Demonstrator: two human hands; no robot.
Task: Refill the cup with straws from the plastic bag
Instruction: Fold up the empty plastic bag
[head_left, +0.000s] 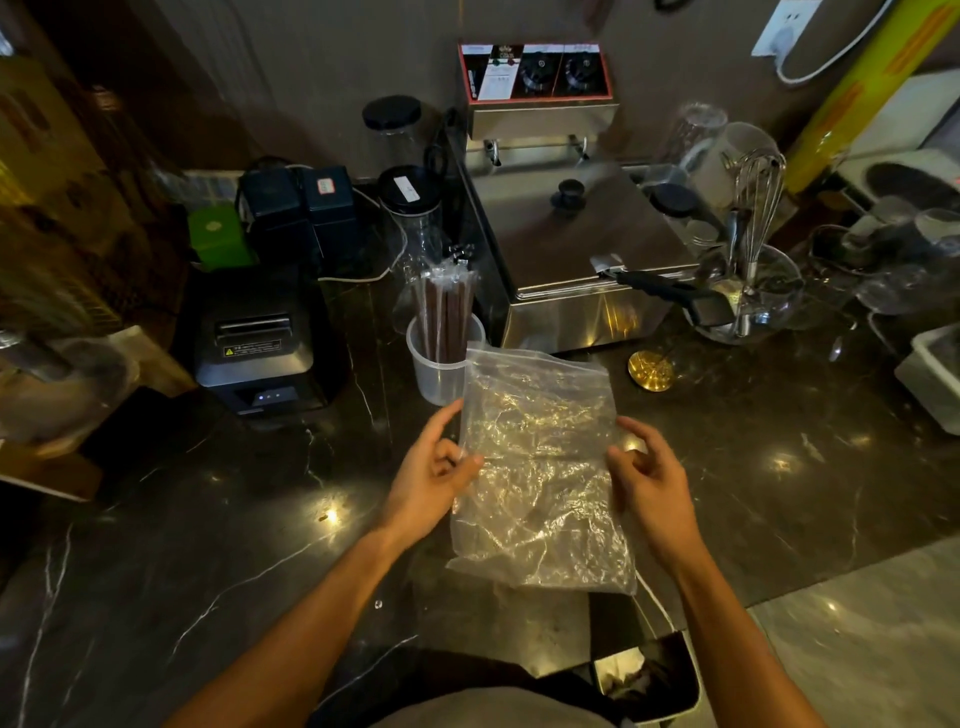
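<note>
A clear, crumpled plastic bag (540, 467) is held flat above the dark marble counter; no straws show inside it. My left hand (436, 473) pinches its left edge and my right hand (647, 478) pinches its right edge, about halfway along the bag. Just beyond the bag's far left corner stands a translucent plastic cup (436, 371) with a bundle of wrapped brown straws (444, 312) upright in it.
A steel fryer (576, 239) stands right of the cup, and a black receipt printer (257, 343) left of it. A gold bell-like object (650, 370), a glass bowl with a whisk (753, 291) and jars crowd the back right. The counter edge (810, 592) runs at lower right.
</note>
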